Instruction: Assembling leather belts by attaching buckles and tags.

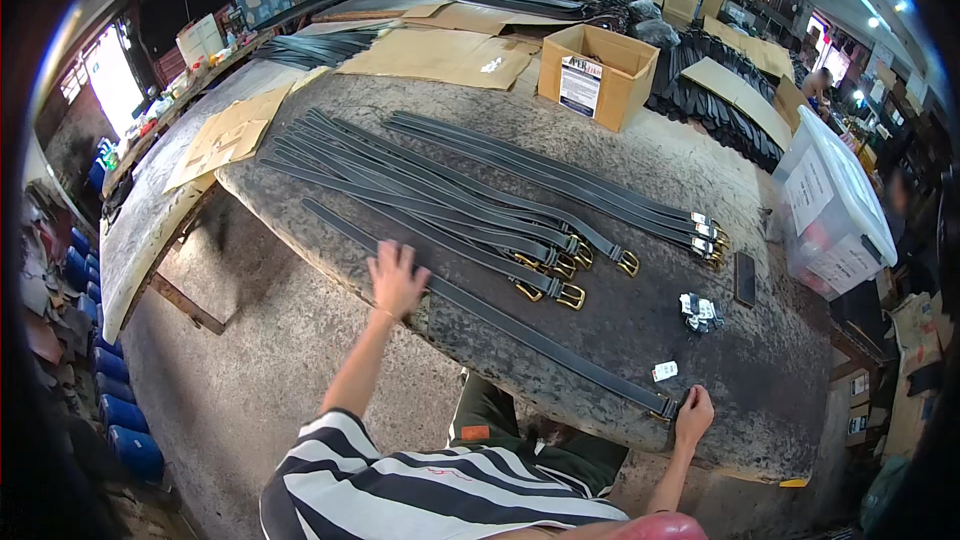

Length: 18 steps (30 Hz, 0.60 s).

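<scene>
A dark belt with pale edge stitching [520, 340] lies stretched along the near side of the worktable. My left hand [398, 282] rests on it with fingers spread, partway along its length. At the buckle end, my right hand [694, 416] is closed, its fingers pinching the end by the buckle. A small white tag [665, 371] lies just beyond that end. Farther up is a small bundle of white tags [700, 312]. Beyond the belt lies a loose pile of similar belts [450, 210] with brass-coloured buckles. Another row of belts [560, 175], with white tags by the buckles, lies behind.
A dark flat rectangular object [745, 279] lies right of the tags. A clear lidded plastic bin [835, 205] stands at the right edge. An open cardboard box [600, 75] and flat cardboard sheets [440, 55] sit farther back. Blue drums [135, 450] line the floor at left.
</scene>
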Tool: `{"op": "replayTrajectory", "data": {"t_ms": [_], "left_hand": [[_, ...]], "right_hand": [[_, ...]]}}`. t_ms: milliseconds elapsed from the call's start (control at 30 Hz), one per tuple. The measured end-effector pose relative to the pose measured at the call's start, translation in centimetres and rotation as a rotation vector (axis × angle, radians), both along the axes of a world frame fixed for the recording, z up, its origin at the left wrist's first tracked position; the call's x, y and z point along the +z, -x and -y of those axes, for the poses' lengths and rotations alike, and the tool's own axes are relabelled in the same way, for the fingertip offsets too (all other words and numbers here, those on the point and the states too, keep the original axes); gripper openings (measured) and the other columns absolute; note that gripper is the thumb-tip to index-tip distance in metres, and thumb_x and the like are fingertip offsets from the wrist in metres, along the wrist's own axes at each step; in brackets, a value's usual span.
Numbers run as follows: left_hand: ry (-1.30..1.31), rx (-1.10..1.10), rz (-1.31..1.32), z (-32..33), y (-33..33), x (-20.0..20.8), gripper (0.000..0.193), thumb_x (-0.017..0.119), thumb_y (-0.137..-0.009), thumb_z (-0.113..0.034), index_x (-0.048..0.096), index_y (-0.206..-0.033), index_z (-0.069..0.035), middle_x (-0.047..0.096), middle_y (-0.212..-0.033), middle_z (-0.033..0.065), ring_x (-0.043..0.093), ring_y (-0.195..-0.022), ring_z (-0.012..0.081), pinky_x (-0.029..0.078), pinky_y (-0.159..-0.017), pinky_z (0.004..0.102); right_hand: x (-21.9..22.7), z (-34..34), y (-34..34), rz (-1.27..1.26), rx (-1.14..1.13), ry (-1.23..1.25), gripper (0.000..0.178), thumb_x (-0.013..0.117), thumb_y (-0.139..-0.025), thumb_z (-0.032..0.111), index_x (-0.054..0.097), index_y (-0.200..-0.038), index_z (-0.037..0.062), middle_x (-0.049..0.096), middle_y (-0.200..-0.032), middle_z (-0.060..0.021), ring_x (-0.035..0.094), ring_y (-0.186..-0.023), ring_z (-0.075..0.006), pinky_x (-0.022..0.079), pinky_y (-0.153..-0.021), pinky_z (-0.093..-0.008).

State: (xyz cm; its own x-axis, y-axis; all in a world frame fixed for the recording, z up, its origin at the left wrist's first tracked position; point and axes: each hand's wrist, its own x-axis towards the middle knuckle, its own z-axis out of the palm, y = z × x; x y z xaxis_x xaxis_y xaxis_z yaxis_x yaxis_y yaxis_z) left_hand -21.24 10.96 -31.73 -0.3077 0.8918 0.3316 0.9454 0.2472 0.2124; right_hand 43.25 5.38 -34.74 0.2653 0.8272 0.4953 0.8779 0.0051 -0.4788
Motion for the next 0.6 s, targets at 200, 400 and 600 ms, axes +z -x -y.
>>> {"op": "replayTrajectory", "data": {"t_ms": [200,400,600], "left_hand": [[-0.062,-0.344,0.122,3.6,-14.0,-1.8,0.061,0.061,-0.094,-0.047,0.054,-0.139,-0.007,0.038,-0.154,0.0220,0.028,-0.147,0.0420,0.021,-0.116,0.0642],[-0.139,-0.895,0.489,5.5,-26.6,3.0,0.052,0.073,-0.086,-0.023,0.056,-0.131,-0.002,0.047,-0.143,0.0218,0.041,-0.138,0.0403,0.036,-0.113,0.0489],[-0.151,-1.013,0.491,3.9,-35.4,8.3,0.074,0.074,-0.087,-0.034,0.042,-0.147,-0.005,0.037,-0.153,0.0235,0.032,-0.146,0.0403,0.030,-0.118,0.0510]], "right_hand": [[1.9,0.2,0.0,-0.040,0.002,0.092,0.015,0.062,-0.098,0.010,0.069,-0.105,-0.0007,0.069,-0.094,-0.0134,0.066,-0.080,-0.0291,0.052,-0.070,-0.0382],[6.9,-1.2,2.0,-0.186,0.072,-0.128,0.015,0.063,-0.098,0.008,0.068,-0.105,-0.0043,0.067,-0.085,-0.0090,0.063,-0.073,-0.0153,0.049,-0.066,-0.0295],[15.2,0.1,8.4,-0.443,0.358,-0.141,0.010,0.064,-0.095,0.001,0.069,-0.102,-0.0051,0.069,-0.085,-0.0098,0.063,-0.069,-0.0142,0.050,-0.065,-0.0275]]}}
